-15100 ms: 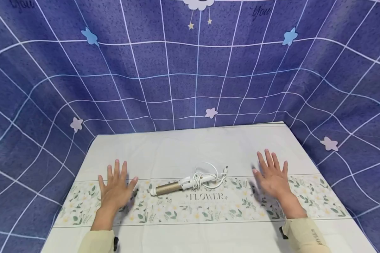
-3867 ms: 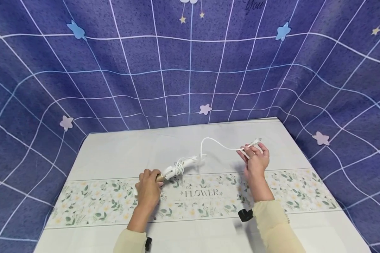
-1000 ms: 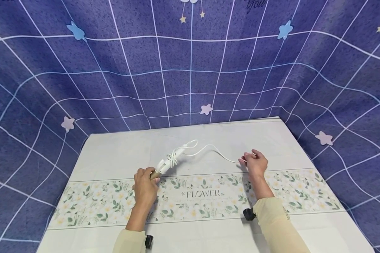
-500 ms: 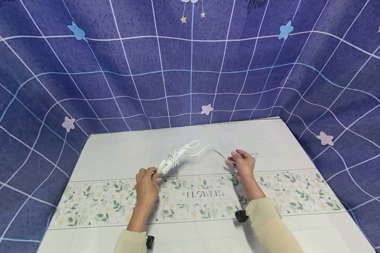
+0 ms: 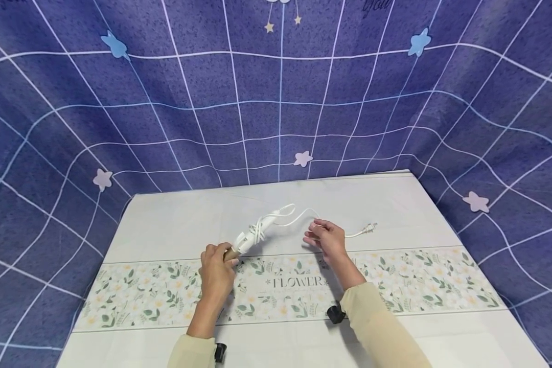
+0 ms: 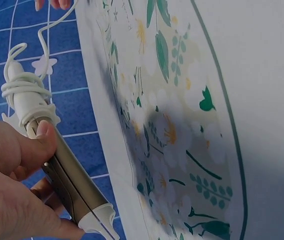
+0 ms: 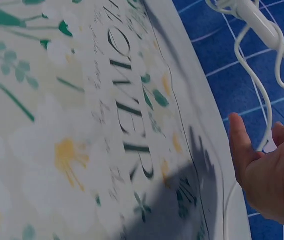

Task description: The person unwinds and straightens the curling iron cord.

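A curling iron point(image 5: 245, 241), white with a gold-brown barrel, is tilted above the table, its handle end pointing up and to the right. My left hand point(image 5: 217, 268) grips it by the barrel, thumb along one side in the left wrist view, where the barrel point(image 6: 74, 172) shows well. White cord point(image 6: 24, 89) is wound several times around the handle. From there a loose length of cord point(image 7: 254, 75) runs to my right hand point(image 5: 328, 239), which pinches it between thumb and fingers. Beyond that hand the cord's end extends right, with a two-prong plug point(image 5: 369, 228).
A white tablecloth point(image 5: 188, 214) with a floral band and the printed word "FLOWER" point(image 5: 299, 282) covers the table. Blue curtain fabric point(image 5: 257, 128) with a white grid and stars rises behind and at both sides. Black wrist-worn devices point(image 5: 336, 313) sit at both cuffs.
Since the oldest frame, the iron has been lifted off the table and part of its cord drawn out. Over the last second my right hand slid left along the cord, exposing the plug.
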The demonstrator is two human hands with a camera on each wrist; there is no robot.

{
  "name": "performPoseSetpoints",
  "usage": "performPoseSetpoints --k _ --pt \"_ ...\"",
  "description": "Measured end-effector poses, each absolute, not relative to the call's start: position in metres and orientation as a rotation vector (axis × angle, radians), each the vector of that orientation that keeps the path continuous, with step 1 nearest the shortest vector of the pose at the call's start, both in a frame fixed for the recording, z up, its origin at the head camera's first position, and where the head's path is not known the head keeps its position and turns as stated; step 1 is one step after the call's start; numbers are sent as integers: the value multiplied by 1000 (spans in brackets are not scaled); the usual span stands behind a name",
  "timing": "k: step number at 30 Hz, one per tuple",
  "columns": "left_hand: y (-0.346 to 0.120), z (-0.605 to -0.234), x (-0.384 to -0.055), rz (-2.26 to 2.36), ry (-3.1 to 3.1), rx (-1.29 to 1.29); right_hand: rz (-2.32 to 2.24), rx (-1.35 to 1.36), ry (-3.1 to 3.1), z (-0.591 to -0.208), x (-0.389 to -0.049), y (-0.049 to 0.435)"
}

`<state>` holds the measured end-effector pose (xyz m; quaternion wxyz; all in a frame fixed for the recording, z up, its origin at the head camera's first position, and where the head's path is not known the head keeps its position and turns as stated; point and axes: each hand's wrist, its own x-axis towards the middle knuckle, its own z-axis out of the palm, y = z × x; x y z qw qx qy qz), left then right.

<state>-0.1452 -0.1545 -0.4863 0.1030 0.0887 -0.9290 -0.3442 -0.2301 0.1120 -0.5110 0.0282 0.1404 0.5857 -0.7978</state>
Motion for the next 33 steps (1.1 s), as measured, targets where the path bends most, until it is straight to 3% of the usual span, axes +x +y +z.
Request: performPoseSetpoints --k 33 --pt "-149 -490 -139 -1032 -2754 210 -2628 407 1279 -504 -243 89"
